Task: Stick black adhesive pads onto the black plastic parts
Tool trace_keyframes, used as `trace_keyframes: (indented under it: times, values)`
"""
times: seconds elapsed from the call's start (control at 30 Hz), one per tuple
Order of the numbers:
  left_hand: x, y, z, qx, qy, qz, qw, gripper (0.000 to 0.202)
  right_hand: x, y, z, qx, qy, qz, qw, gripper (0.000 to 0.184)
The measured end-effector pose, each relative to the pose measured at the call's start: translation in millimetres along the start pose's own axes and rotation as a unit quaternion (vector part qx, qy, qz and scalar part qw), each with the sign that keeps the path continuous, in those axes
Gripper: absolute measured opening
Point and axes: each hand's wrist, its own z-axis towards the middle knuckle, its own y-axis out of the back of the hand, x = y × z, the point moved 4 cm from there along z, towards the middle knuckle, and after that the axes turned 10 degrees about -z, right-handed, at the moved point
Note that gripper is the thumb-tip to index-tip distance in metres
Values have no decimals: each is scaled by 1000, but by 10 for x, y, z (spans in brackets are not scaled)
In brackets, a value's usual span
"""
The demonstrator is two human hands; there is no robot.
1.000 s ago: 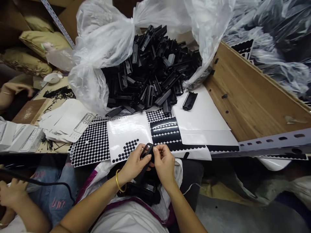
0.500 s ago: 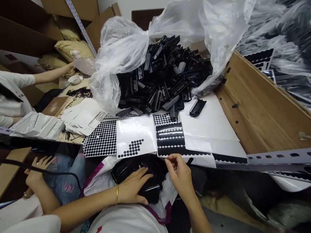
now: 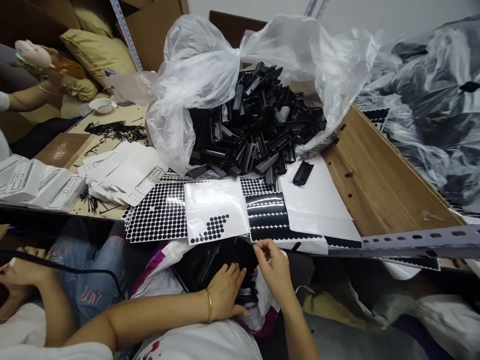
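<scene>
My left hand, with a gold bangle at the wrist, lies with fingers stretched over black plastic parts in a bag on my lap. My right hand is just beside it. Its thumb and forefinger are pinched together at the near edge of a sheet of black strip stickers; what they pinch is too small to see. A white sheet with a few black dot stickers lies left of that. Behind is a big heap of black plastic parts spilling from a clear plastic bag.
One loose black part lies on white sheets to the right, against a wooden board and a slotted metal rail. White printed cards and small black pins are on the left. A co-worker's hands hold a black cable.
I have put down the black part both hands held a second ago. My left hand now rests on the parts in the lap bag and my right has gone to the sticker sheet's edge.
</scene>
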Motion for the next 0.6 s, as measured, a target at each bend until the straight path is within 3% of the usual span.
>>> trace_keyframes:
  times: [0.07, 0.17, 0.23, 0.3, 0.4, 0.5, 0.6]
  values:
    - [-26, 200, -158, -24, -23, -48, 998, 80, 68, -107, 116, 21, 13, 12, 1000, 21]
    - [25, 718, -173, -80, -15, -101, 991, 47, 177, -317, 352, 31, 41, 5, 999, 18]
    - [244, 1184, -44, -155, 50, -92, 982, 35, 227, -467, 506, 33, 55, -19, 998, 15]
    - [602, 1702, 117, -288, 163, -15, 944, 25, 246, -597, 621, 33, 61, -38, 997, 12]
    - [1127, 2246, 423, -350, 239, 31, 905, 26, 218, -719, 702, 29, 56, -56, 996, 12]
    - [1467, 2480, 630, -359, 283, 55, 888, 30, 165, -749, 711, 33, 49, -62, 996, 15]
    - [1523, 2441, 658, -352, 299, 61, 885, 31, 133, -726, 705, 42, 46, -61, 996, 16]
